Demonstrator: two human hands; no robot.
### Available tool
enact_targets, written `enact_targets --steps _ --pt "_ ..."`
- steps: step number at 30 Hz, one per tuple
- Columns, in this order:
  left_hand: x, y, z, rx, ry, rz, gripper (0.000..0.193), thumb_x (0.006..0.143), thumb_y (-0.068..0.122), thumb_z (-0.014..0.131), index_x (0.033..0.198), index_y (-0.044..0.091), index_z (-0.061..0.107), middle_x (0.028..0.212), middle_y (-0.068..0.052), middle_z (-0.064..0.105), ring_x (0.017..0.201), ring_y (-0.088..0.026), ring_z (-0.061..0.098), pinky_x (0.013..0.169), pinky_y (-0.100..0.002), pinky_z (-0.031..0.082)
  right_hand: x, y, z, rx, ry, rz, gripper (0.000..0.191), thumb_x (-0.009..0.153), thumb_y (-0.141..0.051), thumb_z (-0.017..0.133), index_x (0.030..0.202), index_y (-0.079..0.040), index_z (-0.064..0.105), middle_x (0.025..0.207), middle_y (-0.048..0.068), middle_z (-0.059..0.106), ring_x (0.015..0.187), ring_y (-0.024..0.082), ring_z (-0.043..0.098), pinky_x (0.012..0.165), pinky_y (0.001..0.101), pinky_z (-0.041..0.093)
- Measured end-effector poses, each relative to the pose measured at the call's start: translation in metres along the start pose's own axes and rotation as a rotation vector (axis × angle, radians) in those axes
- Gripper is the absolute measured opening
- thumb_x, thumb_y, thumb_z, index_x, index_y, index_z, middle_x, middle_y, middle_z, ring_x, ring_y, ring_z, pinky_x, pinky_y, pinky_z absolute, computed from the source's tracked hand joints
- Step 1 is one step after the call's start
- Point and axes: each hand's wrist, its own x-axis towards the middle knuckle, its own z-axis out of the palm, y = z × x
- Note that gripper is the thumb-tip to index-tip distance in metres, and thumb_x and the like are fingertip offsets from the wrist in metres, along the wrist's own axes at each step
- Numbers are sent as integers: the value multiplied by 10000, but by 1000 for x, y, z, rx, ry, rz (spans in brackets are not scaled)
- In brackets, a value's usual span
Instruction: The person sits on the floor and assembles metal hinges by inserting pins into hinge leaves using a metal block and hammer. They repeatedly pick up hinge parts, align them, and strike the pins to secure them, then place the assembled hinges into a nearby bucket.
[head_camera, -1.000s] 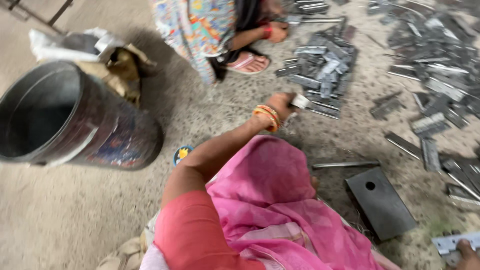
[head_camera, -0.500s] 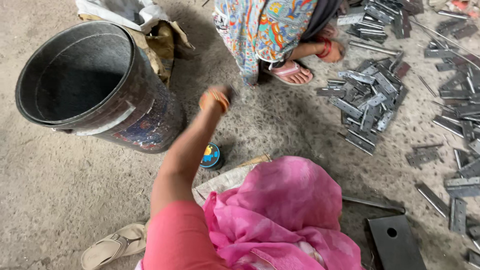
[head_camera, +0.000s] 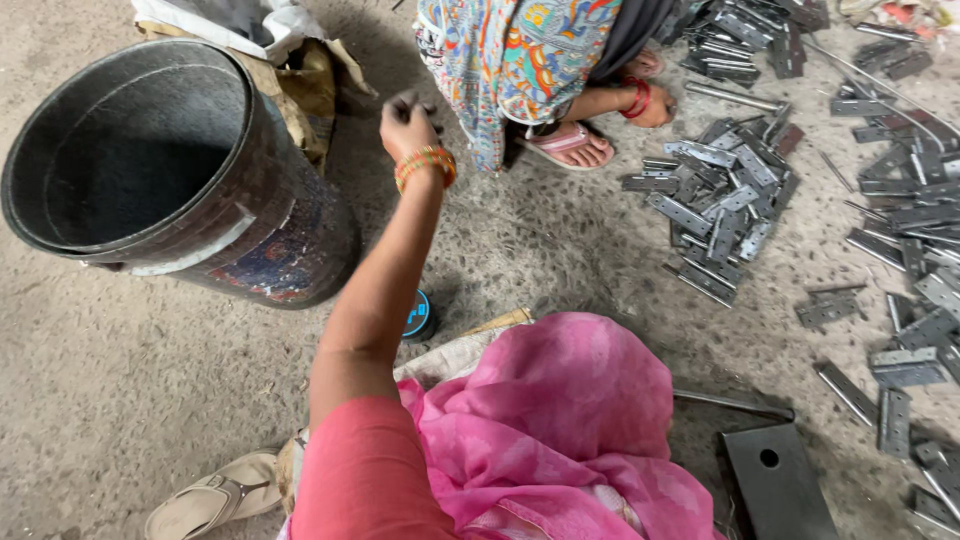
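Rough grey concrete floor (head_camera: 130, 380), speckled and dusty, under flat even light. Scattered across the right side, heaps of grey flat metal hinges (head_camera: 720, 210). Lower left, a beige rubber sandal (head_camera: 215, 495); lower right, a dark steel plate with a hole (head_camera: 780, 480).

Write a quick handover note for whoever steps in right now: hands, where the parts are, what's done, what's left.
Left hand: raised beside the dark bucket, fingers curled; whether it grips anything cannot be told.
Right hand: out of view.
Metal hinges lie heaped on the floor to the right, more scattered beyond; a dark metal plate lies at lower right.
Another person squats by the heap.
Done: unclear, nothing shows inside the bucket.
Left: the hinges on the floor.
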Motion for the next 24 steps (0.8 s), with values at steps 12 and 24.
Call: enact_targets --steps 12,24 --pt "-215 89 63 -138 -1042 414 82 1117 68 593 1086 -6 578 992 -57 672 762 -124 582 720 -265 498 -16 157 -72 420 136 148 179 969 -163 725 1046 -20 650 894 54 687 727 156 594 616 338 484" --pt "-592 -70 126 265 -2125 906 272 862 133 761 1111 70 672 1059 -204 710 940 -430 688 801 -500 553 -53 74 -60 1274 258 71 282 879 10 668 1155 -25 624 1001 62 758 816 171 729 721 333 598"
